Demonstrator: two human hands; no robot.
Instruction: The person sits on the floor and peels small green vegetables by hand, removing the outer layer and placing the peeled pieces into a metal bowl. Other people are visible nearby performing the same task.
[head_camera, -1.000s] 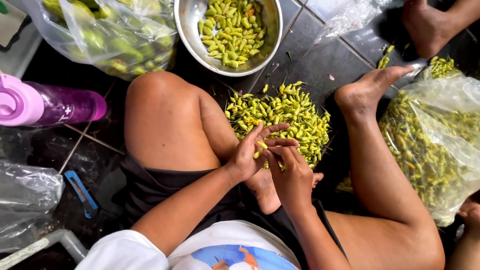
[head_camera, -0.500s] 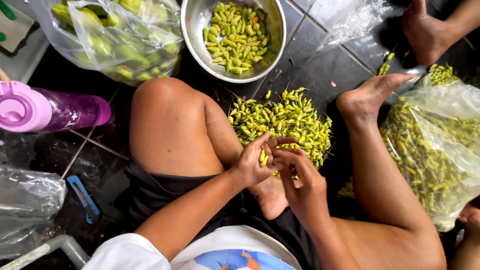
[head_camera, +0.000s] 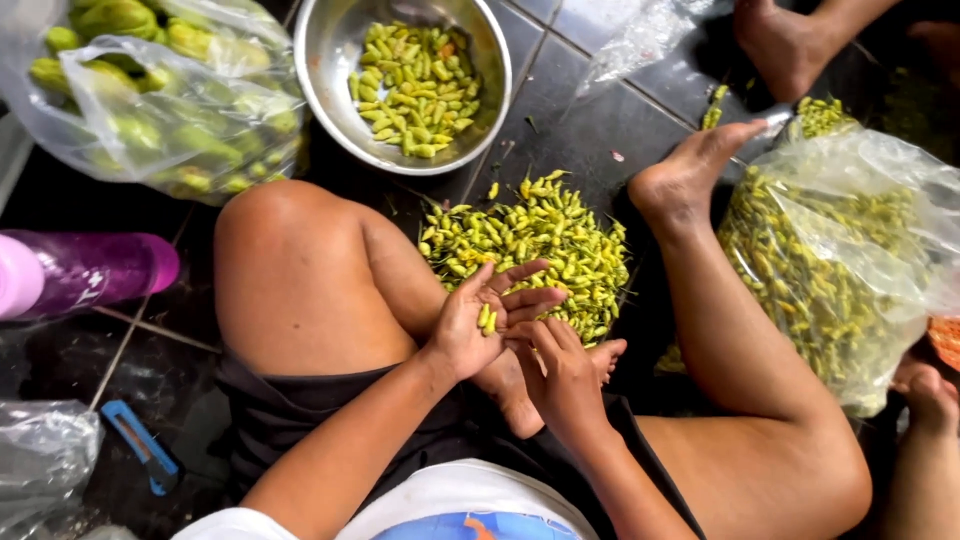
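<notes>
The left hand (head_camera: 478, 325) lies open like a cup, with a few small yellow-green peppers (head_camera: 487, 318) resting in its palm, just above the big pepper pile (head_camera: 540, 245) on the floor. The right hand (head_camera: 560, 372) picks at them with loose fingers — the steel bowl (head_camera: 330, 90) sits close, easy to reach.

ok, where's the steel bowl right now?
In the head view the steel bowl sits top centre on the dark tiled floor, just beyond the loose chili pile, right of the clear bag of green vegetables.

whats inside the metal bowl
The metal bowl holds a loose heap of small yellow-green chillies, one orange bit among them. Whatever lies beneath the heap is covered.
</notes>
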